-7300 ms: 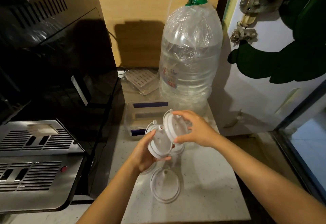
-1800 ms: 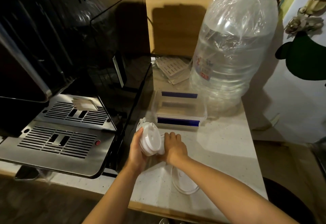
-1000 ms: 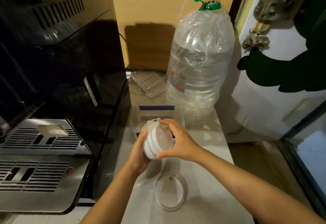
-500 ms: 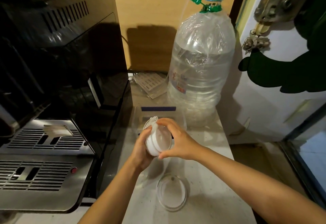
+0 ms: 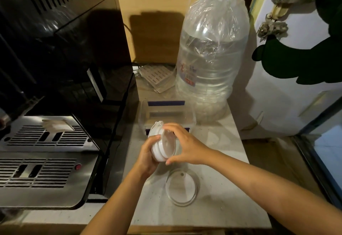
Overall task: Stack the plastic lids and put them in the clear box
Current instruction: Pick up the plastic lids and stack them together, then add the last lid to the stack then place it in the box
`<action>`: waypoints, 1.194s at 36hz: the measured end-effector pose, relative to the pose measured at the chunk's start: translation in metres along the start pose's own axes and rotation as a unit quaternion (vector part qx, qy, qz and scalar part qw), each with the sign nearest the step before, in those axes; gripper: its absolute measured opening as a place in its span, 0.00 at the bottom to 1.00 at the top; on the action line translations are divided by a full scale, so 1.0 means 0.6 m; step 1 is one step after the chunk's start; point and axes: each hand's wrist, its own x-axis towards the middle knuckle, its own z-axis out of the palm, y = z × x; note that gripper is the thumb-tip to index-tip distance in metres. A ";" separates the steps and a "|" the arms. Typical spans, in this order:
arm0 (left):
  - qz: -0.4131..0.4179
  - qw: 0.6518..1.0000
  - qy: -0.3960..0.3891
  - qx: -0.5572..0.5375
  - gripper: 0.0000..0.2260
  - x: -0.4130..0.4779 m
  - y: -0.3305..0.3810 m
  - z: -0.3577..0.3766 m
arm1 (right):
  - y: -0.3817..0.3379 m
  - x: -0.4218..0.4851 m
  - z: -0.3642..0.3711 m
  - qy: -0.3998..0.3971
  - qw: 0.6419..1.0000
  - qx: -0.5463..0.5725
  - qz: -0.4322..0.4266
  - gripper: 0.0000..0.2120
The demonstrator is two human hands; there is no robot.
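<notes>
A stack of several white plastic lids [image 5: 162, 146] is held on edge just above the counter, in front of the clear box [image 5: 190, 118] with blue clips. My left hand [image 5: 148, 156] cups the stack from the left and below. My right hand [image 5: 187, 146] closes over its right face, thumb under and fingers on top. One more round lid [image 5: 182, 186] lies flat on the counter, close in front of both hands. The clear box stands open and I see nothing in it; the stack hides its near wall.
A large water bottle [image 5: 211, 58] with a green cap stands right behind the box. A black coffee machine [image 5: 61, 64] with a steel drip tray [image 5: 42, 157] fills the left side. The pale counter [image 5: 218, 164] ends at a white door [image 5: 288, 94] on the right.
Both hands have kept the stack of lids in front of the box, turning and squaring it slightly. The single lid on the counter has not moved.
</notes>
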 end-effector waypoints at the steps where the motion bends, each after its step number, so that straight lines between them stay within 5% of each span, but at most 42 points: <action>1: -0.007 1.000 0.005 0.008 0.20 -0.004 -0.004 -0.004 | 0.003 -0.005 0.004 0.002 1.000 0.001 0.009 0.43; 11: -0.051 0.993 0.104 0.017 0.10 -0.035 -0.034 -0.020 | 0.047 -0.081 0.061 -0.068 0.982 -0.044 0.173 0.45; 20: -0.063 0.992 0.108 0.033 0.04 -0.059 -0.055 -0.015 | 0.039 -0.117 0.108 -0.076 0.971 -0.129 0.189 0.44; 31: -0.068 0.990 0.104 0.061 0.31 -0.076 -0.072 -0.033 | 0.032 -0.124 0.138 -0.070 0.962 -0.182 0.193 0.39; 39: -0.056 0.992 0.101 0.050 0.27 -0.084 -0.070 -0.034 | 0.029 -0.127 0.120 -0.034 0.967 -0.145 0.209 0.40; 43: -0.052 0.992 0.105 0.038 0.17 -0.078 -0.062 -0.028 | 0.024 -0.125 0.091 -0.015 0.973 -0.105 0.206 0.40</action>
